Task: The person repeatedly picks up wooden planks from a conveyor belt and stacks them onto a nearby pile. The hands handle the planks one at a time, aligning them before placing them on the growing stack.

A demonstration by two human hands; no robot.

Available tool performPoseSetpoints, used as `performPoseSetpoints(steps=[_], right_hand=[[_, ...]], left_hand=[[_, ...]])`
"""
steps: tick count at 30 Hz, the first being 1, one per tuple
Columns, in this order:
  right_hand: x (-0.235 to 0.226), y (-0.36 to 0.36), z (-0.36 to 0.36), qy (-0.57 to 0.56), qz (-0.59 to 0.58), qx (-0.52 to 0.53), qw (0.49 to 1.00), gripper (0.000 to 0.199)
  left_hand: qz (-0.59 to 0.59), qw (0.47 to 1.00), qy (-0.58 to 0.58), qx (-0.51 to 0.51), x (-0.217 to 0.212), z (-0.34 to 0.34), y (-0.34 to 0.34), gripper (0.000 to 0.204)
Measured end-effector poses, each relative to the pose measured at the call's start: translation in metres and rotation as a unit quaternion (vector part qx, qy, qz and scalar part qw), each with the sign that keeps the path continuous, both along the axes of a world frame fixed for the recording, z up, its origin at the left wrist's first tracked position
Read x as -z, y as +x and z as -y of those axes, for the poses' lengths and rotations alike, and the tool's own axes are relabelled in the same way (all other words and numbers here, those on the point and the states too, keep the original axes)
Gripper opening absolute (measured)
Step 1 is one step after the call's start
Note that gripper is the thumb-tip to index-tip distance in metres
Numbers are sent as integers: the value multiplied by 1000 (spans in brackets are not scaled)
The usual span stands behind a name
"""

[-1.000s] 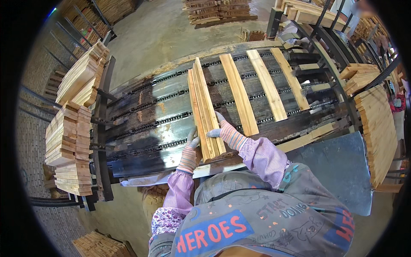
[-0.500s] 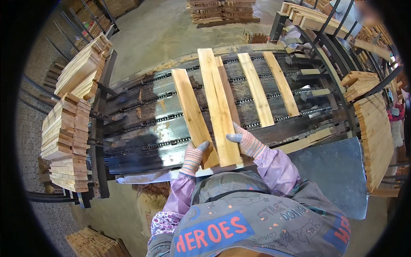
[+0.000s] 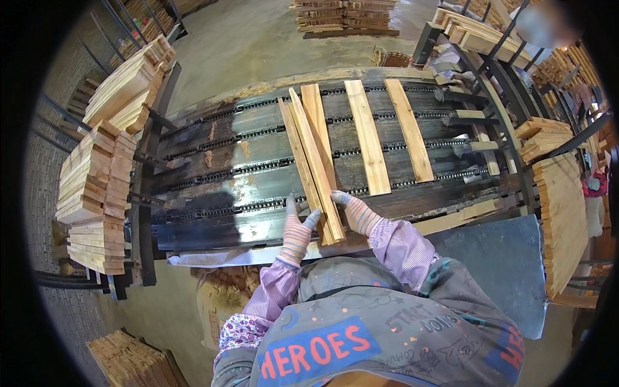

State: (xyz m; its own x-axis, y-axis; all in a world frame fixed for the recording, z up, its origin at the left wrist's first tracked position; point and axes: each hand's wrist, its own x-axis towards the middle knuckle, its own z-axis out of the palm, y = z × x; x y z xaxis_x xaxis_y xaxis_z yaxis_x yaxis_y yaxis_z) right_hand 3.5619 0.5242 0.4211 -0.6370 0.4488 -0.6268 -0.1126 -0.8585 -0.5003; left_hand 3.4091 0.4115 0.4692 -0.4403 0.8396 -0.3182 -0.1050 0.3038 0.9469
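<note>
Two wooden planks stand on their narrow edges, side by side, between my hands: a left plank point(image 3: 303, 158) and a right plank point(image 3: 314, 158). My left hand point(image 3: 296, 237), in a striped glove with grey fingertips, is open beside the left plank, forefinger stretched out and thumb against the wood. My right hand point(image 3: 358, 213), gloved alike, grips the right plank near its close end; some of its fingers are hidden. Partly behind these lies another plank point(image 3: 316, 103). Further right, a wider plank point(image 3: 366, 138) and a narrower plank point(image 3: 411, 132) lie flat across the conveyor chains point(image 3: 267, 132).
Stacked planks point(image 3: 97, 174) fill the rack on the left. On the right stand a tall wood stack point(image 3: 561, 206) and a grey sheet point(image 3: 496, 264). A wood pile point(image 3: 345, 16) sits on the floor beyond. Another person point(image 3: 538, 26) is at the upper right.
The two planks in front of me have turned from lying flat onto their edges and come together. My left fingers have spread. The planks on the conveyor appear further left.
</note>
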Motion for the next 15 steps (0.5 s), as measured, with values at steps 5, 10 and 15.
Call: performPoseSetpoints(steps=[5, 10, 15], right_hand=[[16, 17, -11, 30, -122, 21, 992, 49], [-6, 33, -20, -102, -190, -16, 976, 44], [-82, 77, -38, -17, -156, -34, 987, 56]], left_hand=[[143, 978, -145, 48, -20, -12, 16, 69], [303, 952, 36, 15, -28, -3, 49, 75], [260, 961, 4, -97, -86, 6, 68, 60]])
